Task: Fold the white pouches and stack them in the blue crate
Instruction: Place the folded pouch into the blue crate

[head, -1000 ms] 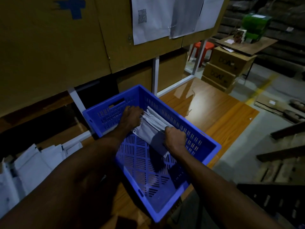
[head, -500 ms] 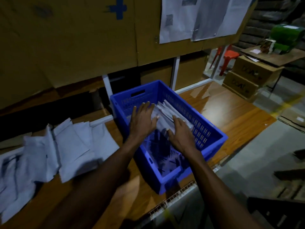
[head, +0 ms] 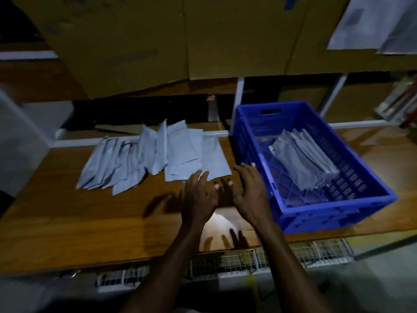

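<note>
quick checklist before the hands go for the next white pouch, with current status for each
1. Left hand free: ok, fingers spread, holding nothing.
2. Right hand free: ok, fingers spread, outside the blue crate.
3. Unfolded pouches available: ok, a loose overlapping spread lies on the table left of the crate.
4. Nearest pouch reachable: ok, its corner lies just beyond the left fingertips.
5. Folded stack settled in the crate: ok, it lies against the right wall, with bare floor beside it.
6. Single pouch separable from the spread: cannot tell, sheets overlap and the picture is dim.
</note>
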The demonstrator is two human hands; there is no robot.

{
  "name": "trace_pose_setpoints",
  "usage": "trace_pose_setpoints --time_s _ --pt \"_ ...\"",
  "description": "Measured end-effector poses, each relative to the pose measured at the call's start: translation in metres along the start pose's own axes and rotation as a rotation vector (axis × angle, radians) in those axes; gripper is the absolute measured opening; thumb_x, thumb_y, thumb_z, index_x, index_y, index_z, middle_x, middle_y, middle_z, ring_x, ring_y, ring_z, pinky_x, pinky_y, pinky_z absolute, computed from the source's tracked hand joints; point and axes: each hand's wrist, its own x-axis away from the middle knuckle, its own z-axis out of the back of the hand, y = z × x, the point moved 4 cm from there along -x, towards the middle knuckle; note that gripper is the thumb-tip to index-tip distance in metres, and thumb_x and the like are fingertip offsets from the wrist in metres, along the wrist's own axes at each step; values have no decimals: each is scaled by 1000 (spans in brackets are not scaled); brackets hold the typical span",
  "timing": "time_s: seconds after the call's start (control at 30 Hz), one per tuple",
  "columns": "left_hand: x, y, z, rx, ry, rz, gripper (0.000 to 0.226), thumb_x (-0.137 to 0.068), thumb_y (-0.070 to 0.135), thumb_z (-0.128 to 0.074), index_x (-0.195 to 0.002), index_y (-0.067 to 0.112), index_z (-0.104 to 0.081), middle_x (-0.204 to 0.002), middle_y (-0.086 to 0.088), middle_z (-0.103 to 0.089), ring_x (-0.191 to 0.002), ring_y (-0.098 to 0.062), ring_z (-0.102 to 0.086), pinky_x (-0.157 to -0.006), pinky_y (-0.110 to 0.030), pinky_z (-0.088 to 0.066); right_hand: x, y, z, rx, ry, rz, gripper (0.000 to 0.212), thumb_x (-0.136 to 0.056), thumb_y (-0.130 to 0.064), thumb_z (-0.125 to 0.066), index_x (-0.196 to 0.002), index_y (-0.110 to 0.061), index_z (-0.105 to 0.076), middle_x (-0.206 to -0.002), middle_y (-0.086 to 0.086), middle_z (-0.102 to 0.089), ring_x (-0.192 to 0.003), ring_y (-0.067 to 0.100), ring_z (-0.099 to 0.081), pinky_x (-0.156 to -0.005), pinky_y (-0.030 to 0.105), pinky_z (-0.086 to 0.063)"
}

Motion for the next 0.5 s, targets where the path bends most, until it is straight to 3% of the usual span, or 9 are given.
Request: trace_pose_setpoints --time_s 0.1,0.27,0.5 --pt "13 -39 10 -35 -10 88 53 -92 49 -47 -138 23 -56 -148 -1 -50 -139 -23 -41 -118 -47 -25 4 -10 -39 -10 -123 14 40 -92 -25 -60 -132 -20 -57 -140 3 -52 -138 23 -39 -113 43 -35" --pt "7 -86 27 -49 2 188 62 -90 57 -38 -137 21 -57 -145 -3 -53 -136 -24 -44 -117 -46 -25 -5 -13 -101 20 -329 -51 37 -92 -33 -60 -128 -27 -55 -125 -5 -55 -116 15 -54 -91 31 -49" --pt "-55 -134 29 97 -27 321 54 -88 44 -56 -135 19 -58 -140 -6 -57 -131 -28 -49 -109 -43 -38 -59 -27 -165 57 -482 -124 43 -88 -34 -59 -129 -20 -60 -132 0 -58 -119 20 -56 -95 34 -49"
